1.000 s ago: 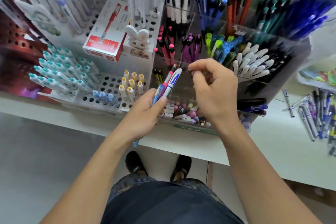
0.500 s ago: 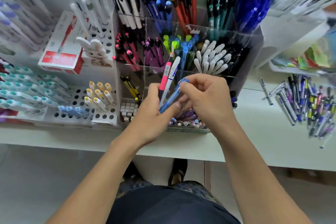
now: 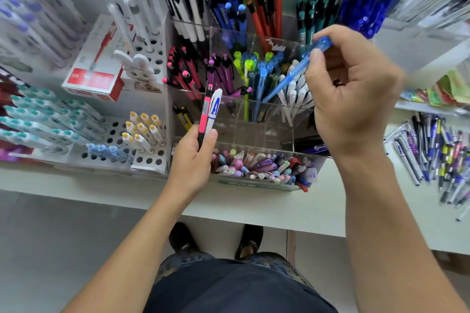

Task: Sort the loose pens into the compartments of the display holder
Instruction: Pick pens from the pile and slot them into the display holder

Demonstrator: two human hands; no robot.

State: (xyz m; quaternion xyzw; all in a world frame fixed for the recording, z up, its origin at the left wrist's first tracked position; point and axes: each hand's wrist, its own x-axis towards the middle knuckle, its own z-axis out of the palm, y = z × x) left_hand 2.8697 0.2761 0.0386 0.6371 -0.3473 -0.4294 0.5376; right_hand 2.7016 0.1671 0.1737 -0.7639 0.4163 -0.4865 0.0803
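One translucent blue pen [image 3: 295,72], half a second ago in both hands, is now pinched by right hand [image 3: 353,89] fingers [image 3: 314,58] over the clear acrylic display holder [image 3: 254,129], apparently bound for its blue compartment. Two pens, pink [image 3: 203,119] and white [image 3: 212,112], remain gripped in left hand [image 3: 192,160], unsorted.

Left arm: bare, extended forward and slightly to the right from the lower left of the view.
Left hand [image 3: 192,160]: held low, back toward the camera; fingers are curled and thumb is pressed along the side, so that two pens [image 3: 208,114] are gripped at their lower ends and held upright, side by side.
Right arm: bare, extended forward from the lower right, raised higher than the left.
Right hand [image 3: 356,94]: back toward the camera, fingers curled loosely; a blue pen [image 3: 292,73] is pinched near its upper end between thumb and fingertips and held tilted, tip down and to the left.
Hands: held well apart.
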